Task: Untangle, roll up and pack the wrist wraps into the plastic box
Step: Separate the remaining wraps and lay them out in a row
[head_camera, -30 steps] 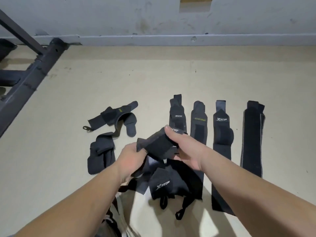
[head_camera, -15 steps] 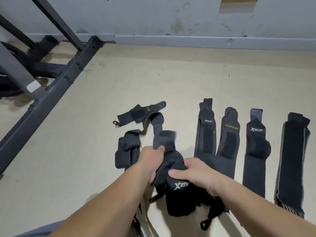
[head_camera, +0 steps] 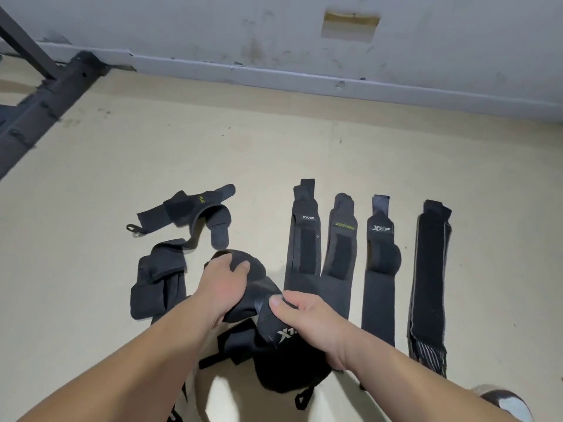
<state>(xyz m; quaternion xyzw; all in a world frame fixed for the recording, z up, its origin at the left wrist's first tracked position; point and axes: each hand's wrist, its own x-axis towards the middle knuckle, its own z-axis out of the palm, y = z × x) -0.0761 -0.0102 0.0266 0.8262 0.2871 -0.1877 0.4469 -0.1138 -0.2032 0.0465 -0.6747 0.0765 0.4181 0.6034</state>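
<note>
While both hands grip one tangled wrist wrap (head_camera: 259, 287), left hand (head_camera: 224, 287) fingers curled over its top, right hand (head_camera: 307, 315) pinching its band, four flat wraps (head_camera: 304, 254) beside on the floor (head_camera: 91, 300).

A: What are the wraps made of?

B: The bundle of wraps (head_camera: 262, 287) in both hands is black woven cloth, matt, with a printed silvery logo. The four flat wraps near the floor's right edge are the same dull fabric; the first wrap (head_camera: 303, 248) and the second wrap (head_camera: 339, 254) carry darker, fuzzier patches that look like hook-and-loop.

A: And the last one?

B: The widest wrap (head_camera: 429, 269) looks coarser, with pale edging and a striped woven end.

A: The surroundings?

B: The floor (head_camera: 152, 153) is smooth, matt beige, lightly scuffed. The frame (head_camera: 42, 108) looks like dark painted metal. The wall (head_camera: 274, 32) is stained grey paint.
</note>
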